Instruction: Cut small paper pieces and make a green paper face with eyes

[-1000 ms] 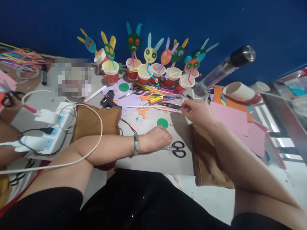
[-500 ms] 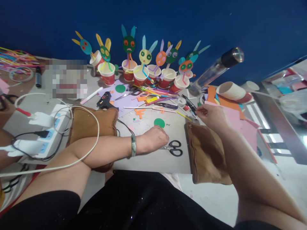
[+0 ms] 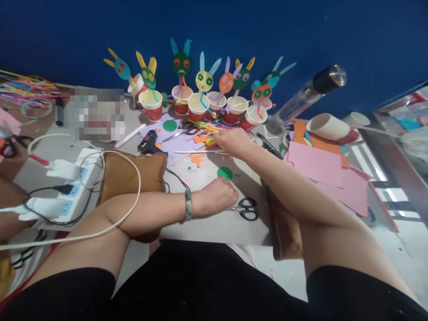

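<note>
My left hand (image 3: 222,195) rests on the grey table with its fingers curled in; whether anything is inside cannot be seen. Just right of it lie black-handled scissors (image 3: 248,209), and a green paper circle (image 3: 225,173) touches the space above its knuckles. My right hand (image 3: 234,141) reaches over the colourful sticks (image 3: 203,126) at the middle of the table, its fingertips down among them and partly hidden. Orange paper pieces (image 3: 197,159) and a black glue gun (image 3: 149,142) on purple paper lie to the left of it.
Paper cups (image 3: 198,106) with paper animal figures line the blue wall. A clear bottle (image 3: 301,99) leans at the right, above pink paper (image 3: 314,162). A brown cushion (image 3: 133,176) and a white power strip (image 3: 75,185) with cables are left. Another person's hand (image 3: 16,154) shows far left.
My right hand has moved left from beside the pens to the pile of colourful sticks. My left hand has stayed in place on the table.
</note>
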A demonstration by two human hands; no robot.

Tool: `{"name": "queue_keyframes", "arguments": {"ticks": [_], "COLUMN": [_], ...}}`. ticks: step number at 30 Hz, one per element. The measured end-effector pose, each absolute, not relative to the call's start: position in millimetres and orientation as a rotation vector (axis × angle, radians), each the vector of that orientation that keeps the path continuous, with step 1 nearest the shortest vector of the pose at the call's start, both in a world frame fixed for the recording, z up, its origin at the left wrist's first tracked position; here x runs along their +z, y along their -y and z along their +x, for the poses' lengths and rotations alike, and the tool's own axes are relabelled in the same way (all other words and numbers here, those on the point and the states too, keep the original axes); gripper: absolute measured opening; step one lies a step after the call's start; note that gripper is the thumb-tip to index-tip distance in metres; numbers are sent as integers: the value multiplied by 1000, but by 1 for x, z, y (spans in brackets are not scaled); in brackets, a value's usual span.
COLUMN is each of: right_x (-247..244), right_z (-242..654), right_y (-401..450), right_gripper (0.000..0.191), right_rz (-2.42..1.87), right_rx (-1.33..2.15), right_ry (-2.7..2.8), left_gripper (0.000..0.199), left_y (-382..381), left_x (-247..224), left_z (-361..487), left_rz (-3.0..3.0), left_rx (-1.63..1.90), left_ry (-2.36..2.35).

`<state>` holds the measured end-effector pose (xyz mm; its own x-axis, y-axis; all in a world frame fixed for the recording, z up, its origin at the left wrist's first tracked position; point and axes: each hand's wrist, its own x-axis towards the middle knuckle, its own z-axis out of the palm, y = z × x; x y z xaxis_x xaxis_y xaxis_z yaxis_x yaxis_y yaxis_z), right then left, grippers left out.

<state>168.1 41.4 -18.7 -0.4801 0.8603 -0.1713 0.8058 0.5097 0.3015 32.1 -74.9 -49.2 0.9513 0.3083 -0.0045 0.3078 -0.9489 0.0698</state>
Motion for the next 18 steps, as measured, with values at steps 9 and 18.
{"name": "queue_keyframes", "arguments": {"ticks": [9,18], "right_x": [-20,-9], "right_z": [155,209], "right_y": [-62,-2], "right_gripper": [28,23], "right_rz": [1217,2217], "right_rx": [181,-901], "right_ry": [-2491,-2819], "left_gripper": [20,21], "left_y": [75,83], "left_x": [-46,-54], "left_z": [31,33], "left_rz": [3032,3030], "left_rx": [-6,-10], "left_ry": [-481,-570]}}
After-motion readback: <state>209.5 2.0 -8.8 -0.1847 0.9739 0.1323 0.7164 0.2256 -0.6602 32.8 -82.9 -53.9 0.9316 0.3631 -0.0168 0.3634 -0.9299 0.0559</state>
